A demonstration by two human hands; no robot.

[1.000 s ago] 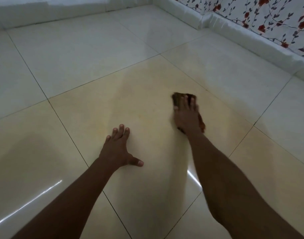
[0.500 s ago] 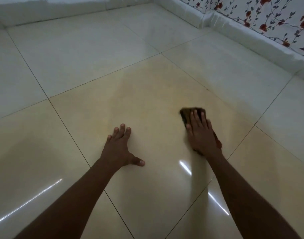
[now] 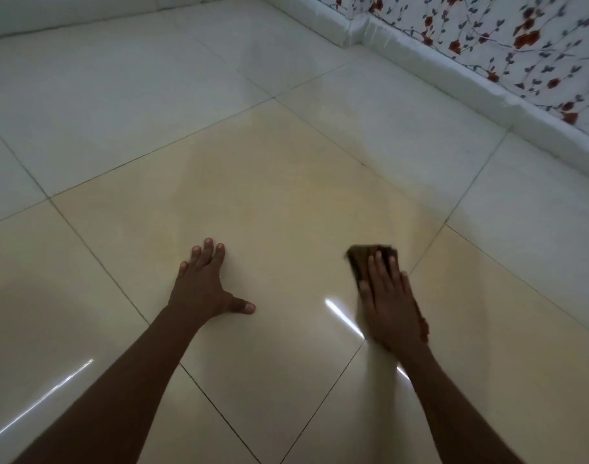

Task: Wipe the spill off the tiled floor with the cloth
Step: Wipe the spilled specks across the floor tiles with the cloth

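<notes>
A dark brown cloth [image 3: 370,257] lies flat on the tiled floor [image 3: 286,202], on a glossy cream tile, close to the grout line at that tile's right side. Your right hand [image 3: 391,303] rests on top of it, palm down and fingers stretched forward. This grip is a flat press rather than a closed hold, likely so the whole cloth rubs the tile as you push. Only the front edge of the cloth and a sliver at the right of your wrist show; your hand hides the rest. The hand and cloth look a little blurred.

Your left hand [image 3: 204,286] is planted on the same tile, well apart from the cloth. It is empty, with fingers spread and thumb out to the side, probably to prop your weight while you lean forward.

A faint yellowish patch tints the tile ahead of both hands. Whether that is the spill or just the light, you cannot tell.

Farther off, a white skirting [image 3: 453,85] meets a wall covering [image 3: 520,35] printed with red flowers.
</notes>
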